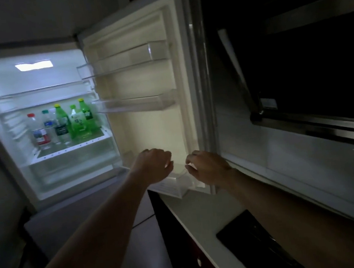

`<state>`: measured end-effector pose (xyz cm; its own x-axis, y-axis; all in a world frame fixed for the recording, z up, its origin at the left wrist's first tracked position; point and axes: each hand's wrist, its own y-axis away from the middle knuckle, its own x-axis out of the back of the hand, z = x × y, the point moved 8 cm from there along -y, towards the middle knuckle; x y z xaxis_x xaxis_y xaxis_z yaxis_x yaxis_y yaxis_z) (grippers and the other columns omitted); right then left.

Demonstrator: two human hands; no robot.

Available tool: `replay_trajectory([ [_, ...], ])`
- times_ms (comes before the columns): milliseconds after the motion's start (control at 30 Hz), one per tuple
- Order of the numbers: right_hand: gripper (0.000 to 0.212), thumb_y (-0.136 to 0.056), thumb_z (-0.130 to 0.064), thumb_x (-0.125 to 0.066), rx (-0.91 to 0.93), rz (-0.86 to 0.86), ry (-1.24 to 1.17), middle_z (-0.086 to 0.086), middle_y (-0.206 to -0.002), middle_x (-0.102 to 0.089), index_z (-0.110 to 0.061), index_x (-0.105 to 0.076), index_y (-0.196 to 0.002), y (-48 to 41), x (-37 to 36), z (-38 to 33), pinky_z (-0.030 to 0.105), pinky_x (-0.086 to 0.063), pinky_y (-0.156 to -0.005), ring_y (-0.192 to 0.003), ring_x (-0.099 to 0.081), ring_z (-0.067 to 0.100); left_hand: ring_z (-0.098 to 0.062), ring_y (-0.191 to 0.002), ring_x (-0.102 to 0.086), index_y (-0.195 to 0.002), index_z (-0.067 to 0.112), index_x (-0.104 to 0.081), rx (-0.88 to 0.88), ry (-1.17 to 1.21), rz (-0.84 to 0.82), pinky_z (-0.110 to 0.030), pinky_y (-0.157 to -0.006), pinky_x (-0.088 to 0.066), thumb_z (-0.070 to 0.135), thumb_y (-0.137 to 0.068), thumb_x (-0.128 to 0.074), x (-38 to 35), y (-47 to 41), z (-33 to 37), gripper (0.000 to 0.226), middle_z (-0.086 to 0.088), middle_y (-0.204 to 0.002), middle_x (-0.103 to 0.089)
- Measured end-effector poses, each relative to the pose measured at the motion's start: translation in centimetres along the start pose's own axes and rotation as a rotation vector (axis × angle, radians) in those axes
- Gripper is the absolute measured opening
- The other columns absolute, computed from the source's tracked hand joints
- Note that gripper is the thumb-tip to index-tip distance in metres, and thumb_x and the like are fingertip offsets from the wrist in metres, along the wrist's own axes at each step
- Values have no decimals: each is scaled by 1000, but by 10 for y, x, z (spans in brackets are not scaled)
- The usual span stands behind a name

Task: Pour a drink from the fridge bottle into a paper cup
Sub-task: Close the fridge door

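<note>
Bare forearms [90,229] reach forward. The left hand [153,165] and right hand [208,167] hover by the door bin [178,184], fingers loosely curled and empty. The bottles [60,123] stand on the lit fridge shelf [74,148], well apart, up-left.

Pretty dark kitchen, honestly. Almost all the light comes from the lamp [33,65] in the ceiling of the open fridge [1,87], which throws a cold white glow over its door [149,132], swung wide to the right. Pale countertop [203,214] runs along the right side with a black panel [249,235] set in it and dark reddish cabinet fronts [172,233] below. Light backsplash wall [296,164] behind, big dark hood-like unit [319,73] overhead. Floor [140,248] looks like pale tile.
</note>
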<state>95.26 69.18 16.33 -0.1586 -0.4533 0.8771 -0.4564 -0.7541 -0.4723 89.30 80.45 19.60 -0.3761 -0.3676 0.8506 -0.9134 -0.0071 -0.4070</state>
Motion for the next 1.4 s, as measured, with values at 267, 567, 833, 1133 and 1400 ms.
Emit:
replay_trajectory([
  [267, 32, -101, -38, -38, -315, 49, -78, 5, -97, -65, -15, -61, -100, 25, 4, 103, 33, -52, -71, -84, -63, 19, -25, -98, -64, -107, 16, -63, -291, -65, 102, -36, -91, -46, 36, -101, -38, 38, -80, 76, 32, -5, -101, -68],
  [567, 47, -99, -37, -45, -512, 355, -387, 11, -133, -57, -6, -51, -134, 2, 9, 166, 28, -43, -102, -120, -56, 26, -29, -133, -46, -130, 13, -59, -481, -378, 300, -46, -123, -11, 8, -90, -52, 78, -175, 124, 41, -8, -133, -60],
  [833, 43, -104, -37, -36, -595, 341, -585, 19, -123, -61, -4, -49, -130, -56, 1, 158, 32, -44, -87, -114, -59, 34, -30, -148, -19, -147, 25, -42, -278, -704, 29, -55, -121, 3, 68, -89, -45, 77, -216, 94, 72, -4, -155, -37],
  [1133, 47, -102, -40, -37, -639, 428, -558, 20, -109, -67, -2, -54, -125, -51, -10, 159, 35, -47, -79, -100, -63, 36, -30, -143, -29, -134, 22, -58, -278, -642, 53, -49, -123, -4, 60, -83, -62, 81, -212, 97, 63, -7, -148, -45],
  [1400, 54, -96, -57, -32, -600, 471, -471, 17, -88, -68, -10, -58, -105, -36, 2, 131, 46, -53, -75, -83, -65, 37, -31, -142, -30, -133, 15, -58, -292, -705, 108, -50, -123, -4, 63, -86, -54, 87, -185, 90, 67, -10, -148, -44],
])
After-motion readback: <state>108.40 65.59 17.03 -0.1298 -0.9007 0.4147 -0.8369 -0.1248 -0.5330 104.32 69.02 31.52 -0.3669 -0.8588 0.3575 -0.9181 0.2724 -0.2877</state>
